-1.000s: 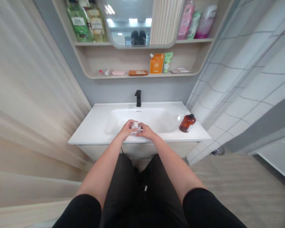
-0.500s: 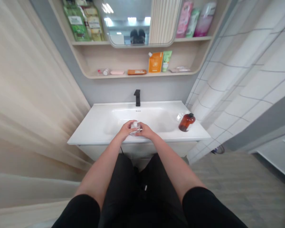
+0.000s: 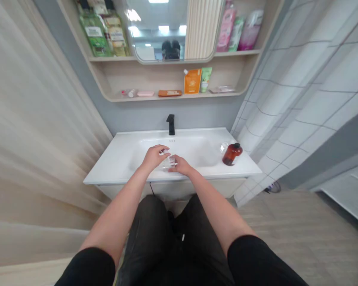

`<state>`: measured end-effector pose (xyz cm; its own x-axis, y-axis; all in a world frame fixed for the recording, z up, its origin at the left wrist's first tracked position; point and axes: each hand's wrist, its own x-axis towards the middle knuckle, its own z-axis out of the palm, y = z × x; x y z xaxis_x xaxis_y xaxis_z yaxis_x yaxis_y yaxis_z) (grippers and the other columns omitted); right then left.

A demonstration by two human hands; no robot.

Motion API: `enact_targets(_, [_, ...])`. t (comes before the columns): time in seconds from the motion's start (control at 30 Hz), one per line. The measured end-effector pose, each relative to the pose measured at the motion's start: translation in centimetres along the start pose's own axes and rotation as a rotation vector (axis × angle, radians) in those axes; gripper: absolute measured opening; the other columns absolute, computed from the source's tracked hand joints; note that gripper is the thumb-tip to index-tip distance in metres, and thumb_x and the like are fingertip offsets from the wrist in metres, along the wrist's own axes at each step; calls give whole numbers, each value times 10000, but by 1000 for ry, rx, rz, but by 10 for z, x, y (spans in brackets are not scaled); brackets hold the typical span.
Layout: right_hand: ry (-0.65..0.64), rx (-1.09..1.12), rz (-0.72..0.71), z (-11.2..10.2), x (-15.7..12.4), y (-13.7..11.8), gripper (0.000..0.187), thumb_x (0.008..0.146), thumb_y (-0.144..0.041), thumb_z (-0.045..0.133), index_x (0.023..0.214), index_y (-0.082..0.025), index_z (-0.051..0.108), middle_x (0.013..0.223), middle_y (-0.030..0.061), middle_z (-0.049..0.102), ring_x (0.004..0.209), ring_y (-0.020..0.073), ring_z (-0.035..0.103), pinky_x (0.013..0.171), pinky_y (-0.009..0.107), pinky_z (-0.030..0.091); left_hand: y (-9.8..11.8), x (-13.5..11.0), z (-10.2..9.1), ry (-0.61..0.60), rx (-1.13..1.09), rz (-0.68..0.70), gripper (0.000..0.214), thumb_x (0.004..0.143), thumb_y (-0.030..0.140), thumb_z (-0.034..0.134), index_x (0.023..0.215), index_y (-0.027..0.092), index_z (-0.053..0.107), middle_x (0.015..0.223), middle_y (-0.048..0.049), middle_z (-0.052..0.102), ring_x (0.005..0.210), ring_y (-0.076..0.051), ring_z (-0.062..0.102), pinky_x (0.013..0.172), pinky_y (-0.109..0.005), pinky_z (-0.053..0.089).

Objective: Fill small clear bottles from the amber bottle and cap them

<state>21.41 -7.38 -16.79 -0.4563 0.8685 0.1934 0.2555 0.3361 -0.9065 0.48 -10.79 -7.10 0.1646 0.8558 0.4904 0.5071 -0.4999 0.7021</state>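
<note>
A small clear container (image 3: 168, 162) is held over the near side of the white sink (image 3: 193, 153). My right hand (image 3: 180, 165) wraps round its right side, fingers closed. At its upper left, my left hand (image 3: 154, 155) is closed in a pinch, thumb and forefinger by the container's top. Something small and whitish shows at those fingertips, too small to name. A thin white edge or stick lies across the container near my right fingers; which of these it is I cannot tell.
A brown bottle with a black cap (image 3: 232, 154) leans or lies on the counter's right, beside a clear object (image 3: 223, 147). The black faucet (image 3: 171, 124) stands behind the sink. Above, a shelf (image 3: 173, 98) holds an orange pouch (image 3: 192, 81) and a green tube (image 3: 206, 79).
My left hand has shifted left and up from the container's side to a pinch near its top. My right hand keeps hold of the container. The view has tilted slightly.
</note>
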Motion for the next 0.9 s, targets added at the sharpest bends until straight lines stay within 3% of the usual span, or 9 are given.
enact_targets(0.17, [3,3,-4,0,0,0,662,575,-359,983,1153,-245,682,1032,-1,729,932,228,677,897,372,553,10,0,-9,-9,0,29,295,865,396,831,1109,232,853,1103,-89,815,925,-259,729,938,-417,601])
enact_targets(0.33, [-3,-4,-4,-1,-2,-4,672,581,-380,981,1168,-243,685,1010,-5,731,914,225,676,889,371,562,18,-4,-15,-6,21,34,470,839,317,849,1302,251,797,1150,-63,818,967,-258,747,998,-420,602])
enact_targets(0.5, [13,6,10,0,-1,-1,719,553,-351,998,1192,-238,688,1056,8,744,954,234,690,925,385,562,14,-4,-18,44,-10,-43,399,832,345,857,1211,229,817,1135,-86,819,953,-275,763,970,-443,614])
enact_targets(0.67, [-18,64,7,-1,-2,0,675,560,-344,990,1157,-239,694,1061,7,746,972,237,698,910,377,571,-13,-24,-40,323,-95,-164,500,786,418,887,1226,209,776,1025,-88,807,925,-250,763,896,-401,616])
enact_targets(0.8, [-25,84,3,-2,-3,-1,646,563,-362,992,1126,-244,696,1051,6,743,967,240,702,893,373,578,-54,-57,-83,637,-260,-422,495,778,419,848,1183,167,714,1009,-70,752,761,-171,726,813,-376,632])
enact_targets(0.9, [-29,83,-1,-2,-3,1,656,570,-379,994,1138,-248,693,1049,8,741,965,243,703,893,375,580,-88,-79,-119,736,-267,-573,507,755,335,849,1200,176,666,988,-22,697,753,-143,721,840,-374,645])
